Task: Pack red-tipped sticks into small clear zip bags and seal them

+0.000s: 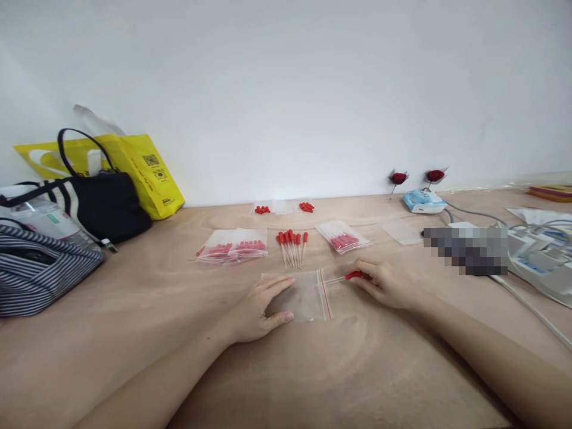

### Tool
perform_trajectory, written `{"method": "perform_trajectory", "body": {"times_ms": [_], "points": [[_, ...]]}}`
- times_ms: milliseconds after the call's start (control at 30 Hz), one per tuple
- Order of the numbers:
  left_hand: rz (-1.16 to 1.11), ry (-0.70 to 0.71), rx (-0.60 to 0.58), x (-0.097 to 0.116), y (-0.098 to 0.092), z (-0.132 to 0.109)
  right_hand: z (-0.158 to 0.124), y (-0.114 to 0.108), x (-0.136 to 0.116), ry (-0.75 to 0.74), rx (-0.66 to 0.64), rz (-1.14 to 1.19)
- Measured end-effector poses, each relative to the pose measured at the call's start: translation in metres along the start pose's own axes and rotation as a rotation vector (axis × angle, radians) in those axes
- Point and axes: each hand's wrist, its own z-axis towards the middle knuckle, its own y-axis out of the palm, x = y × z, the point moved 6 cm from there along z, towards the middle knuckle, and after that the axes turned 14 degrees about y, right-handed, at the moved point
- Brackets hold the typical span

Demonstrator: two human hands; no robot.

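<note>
A clear zip-lock bag [304, 304] with a red seal line lies flat on the table in front of me. My left hand [259, 307] rests on its left side, fingers apart. My right hand [379, 283] pinches the red bulb of a dropper [356, 274] to the right of the bag; its clear stem points left to the bag's mouth. Whether more than one dropper is in that pinch, I cannot tell. Beyond the bag lies a bunch of loose red-bulbed droppers [292, 247]. Filled bags [245, 247] lie left of the bunch, and another filled bag [343, 237] lies right of it.
Bags with red bulbs [263, 210] lie by the wall. A flat clear bag [400, 229] is at right, near a tissue pack [424, 201], power strips [543, 262] and cables. On the left stand a yellow bag [152, 179], a black bag [111, 202] and a striped bag [44, 268].
</note>
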Motion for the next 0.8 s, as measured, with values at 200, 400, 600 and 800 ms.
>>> {"method": "perform_trajectory", "body": {"times_ms": [200,400,600,800], "points": [[-0.008,0.003,0.044,-0.002,0.002,0.004,0.009,0.029,-0.013,0.175,-0.048,0.354],[0.007,0.017,0.071,-0.001,0.003,0.009,0.022,0.038,-0.011,0.244,-0.071,0.552],[-0.019,0.018,0.06,-0.003,0.001,0.008,0.027,0.042,-0.007,0.222,-0.24,0.635],[-0.102,0.022,0.017,-0.006,-0.001,0.006,0.027,0.051,-0.005,0.293,-0.334,0.814]]}}
